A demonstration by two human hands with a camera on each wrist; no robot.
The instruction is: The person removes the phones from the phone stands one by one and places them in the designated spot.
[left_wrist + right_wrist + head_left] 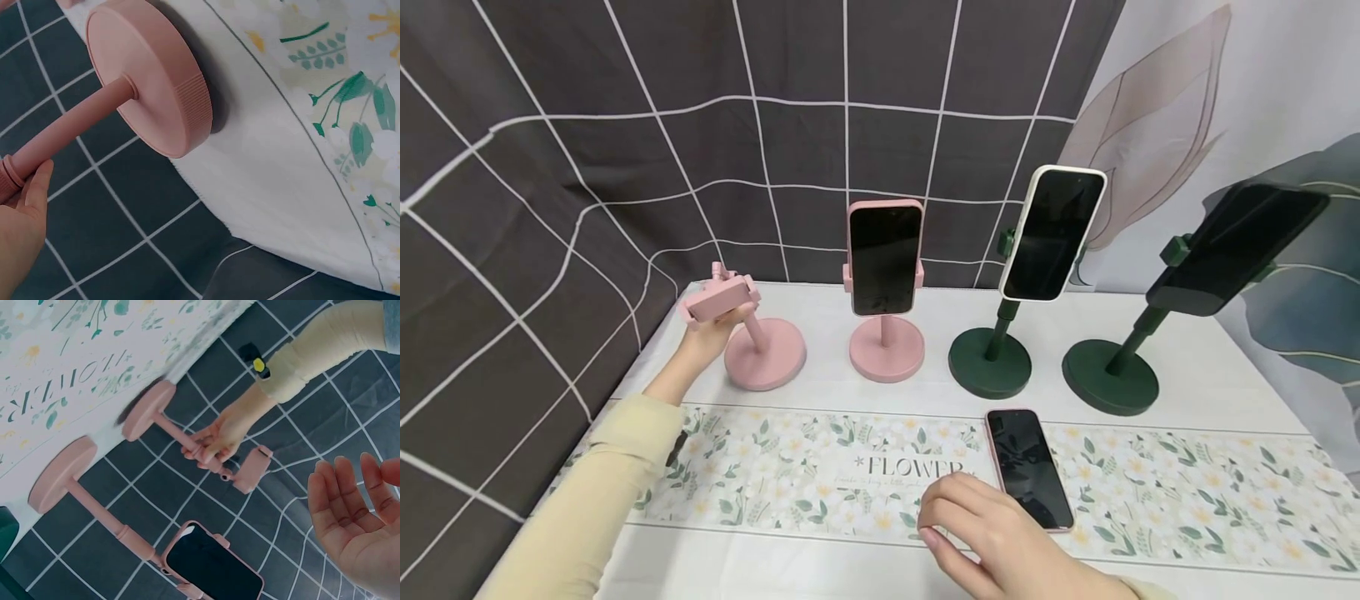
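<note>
At the left of the table, my left hand [703, 340] grips the post of a pink phone stand [765, 354] just below its holder. The holder carries no phone. In the left wrist view, the fingers of this hand [24, 228] lie around the collar of the pole [75, 122]. My right hand [992, 533] hovers near the front, fingers loosely bent and holding nothing, as the right wrist view of the palm [356, 531] also shows. Close beside it, a dark-screened phone [1030, 468] with a pink edge lies face up on the table.
A second pink stand [887, 350] holds a pink-cased phone [886, 258]. Right of it, a green stand [990, 364] bears a white-cased phone [1054, 233]; another green stand [1110, 379] bears a black phone [1236, 246]. A floral runner [790, 475] crosses the table before a dark checked curtain [700, 150].
</note>
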